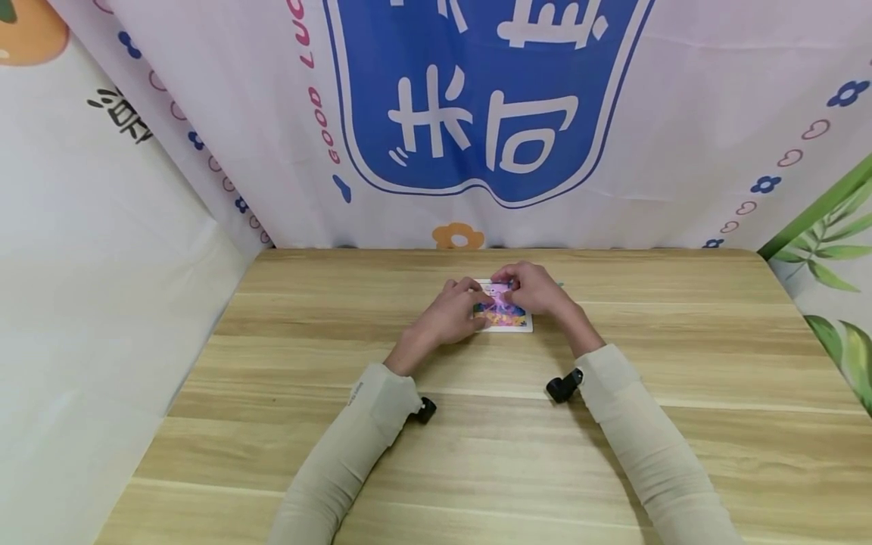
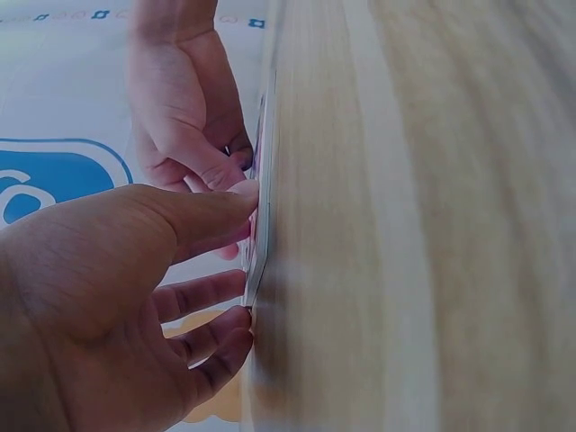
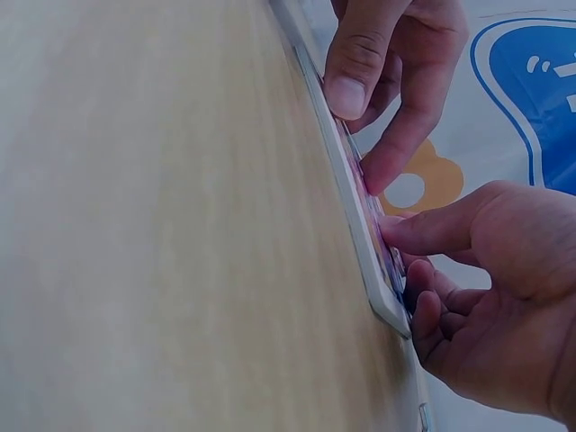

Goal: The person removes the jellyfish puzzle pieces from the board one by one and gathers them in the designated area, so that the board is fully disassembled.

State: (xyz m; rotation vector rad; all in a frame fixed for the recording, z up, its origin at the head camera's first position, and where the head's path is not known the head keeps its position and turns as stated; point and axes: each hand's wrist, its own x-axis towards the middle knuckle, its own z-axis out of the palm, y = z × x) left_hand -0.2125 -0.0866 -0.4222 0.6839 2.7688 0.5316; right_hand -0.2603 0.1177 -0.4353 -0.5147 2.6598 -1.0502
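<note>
A flat white-bordered board (image 1: 519,329) with a pink, blue and yellow picture lies on the wooden table near its back edge. My left hand (image 1: 450,312) holds its left side. That thumb and a bent index finger press on the picture, with other fingertips at the edge in the left wrist view. At the far right part, my right hand (image 1: 534,289) holds the board. Its thumb rests on the picture, and its other fingers curl at the far edge in the right wrist view. The hands cover parts of the picture.
A small teal thing (image 1: 561,284) lies just right of my right hand. Behind the table's back edge hangs a printed cloth (image 1: 681,113). A white cloth wall (image 1: 102,303) runs along the left side. Black wrist cameras (image 1: 562,387) stick out from both sleeves.
</note>
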